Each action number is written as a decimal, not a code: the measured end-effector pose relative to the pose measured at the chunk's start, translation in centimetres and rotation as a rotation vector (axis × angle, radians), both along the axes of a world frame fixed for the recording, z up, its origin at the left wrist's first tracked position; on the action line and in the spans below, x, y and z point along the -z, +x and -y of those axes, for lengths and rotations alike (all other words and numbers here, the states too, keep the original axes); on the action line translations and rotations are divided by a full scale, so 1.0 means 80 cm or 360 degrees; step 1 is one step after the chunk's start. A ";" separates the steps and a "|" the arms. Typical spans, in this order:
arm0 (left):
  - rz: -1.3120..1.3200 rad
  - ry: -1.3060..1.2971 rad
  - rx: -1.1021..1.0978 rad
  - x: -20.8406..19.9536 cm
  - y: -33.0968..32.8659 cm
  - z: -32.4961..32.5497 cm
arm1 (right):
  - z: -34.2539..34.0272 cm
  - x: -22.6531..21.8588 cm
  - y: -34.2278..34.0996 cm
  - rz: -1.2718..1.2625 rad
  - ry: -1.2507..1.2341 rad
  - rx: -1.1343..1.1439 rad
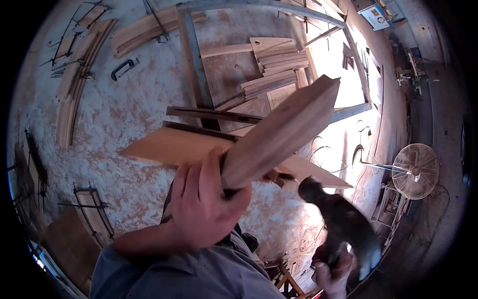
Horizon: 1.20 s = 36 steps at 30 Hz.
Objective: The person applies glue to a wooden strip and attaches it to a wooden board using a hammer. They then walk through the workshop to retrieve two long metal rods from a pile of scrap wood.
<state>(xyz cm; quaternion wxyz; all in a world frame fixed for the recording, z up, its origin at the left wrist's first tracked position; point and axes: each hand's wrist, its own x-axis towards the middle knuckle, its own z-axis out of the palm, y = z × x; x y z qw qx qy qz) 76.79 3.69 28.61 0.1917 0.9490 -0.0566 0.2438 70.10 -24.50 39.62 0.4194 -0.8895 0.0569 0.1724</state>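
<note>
My left hand (206, 202) is wrapped round the near end of a thick wooden board (281, 129). This board slants up and away to the right, and its far end is cut to a notched, angled shape. In my right hand (334, 273), at the lower right, is a dark hammer (346, 217), its head raised near the board and slightly blurred. The hammer is apart from the board. Below the held board lies a flat, pointed wooden panel (174, 144), partly covered by it and by my left hand. A narrow slotted wooden strip (214, 114) lies behind the panel.
A metal frame (191, 60) stands beyond, with stacked boards (284, 65) within it. Clamped boards (79, 84) and a loose C-clamp (123, 70) are on the floor at left. A round fan (416, 172) stands at right, with a cable (323, 152) nearby.
</note>
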 end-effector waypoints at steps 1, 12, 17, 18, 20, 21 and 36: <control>-0.0048 0.0007 -0.0002 0.000 0.000 0.000 | -0.002 0.006 0.000 -0.0008 -0.0018 -0.0051; 0.0071 0.0011 0.0007 0.008 0.020 -0.006 | -0.009 0.005 0.025 0.0300 -0.0004 -0.0573; 0.0079 0.0007 -0.0083 0.011 0.026 -0.002 | -0.023 0.002 0.027 0.0117 -0.0198 -0.0351; 0.0054 -0.0038 -0.0088 0.010 0.027 -0.002 | -0.026 0.002 0.031 0.0097 -0.0214 -0.0344; 0.0019 -0.0085 -0.0087 0.008 0.025 0.000 | -0.030 0.003 0.031 0.0083 -0.0247 -0.0348; -0.0004 -0.0092 -0.0087 0.005 0.023 0.002 | -0.031 0.003 0.032 0.0081 -0.0274 -0.0369; -0.0132 -0.0126 -0.0017 0.000 0.039 -0.007 | -0.039 -0.004 0.033 0.0189 -0.0604 -0.0324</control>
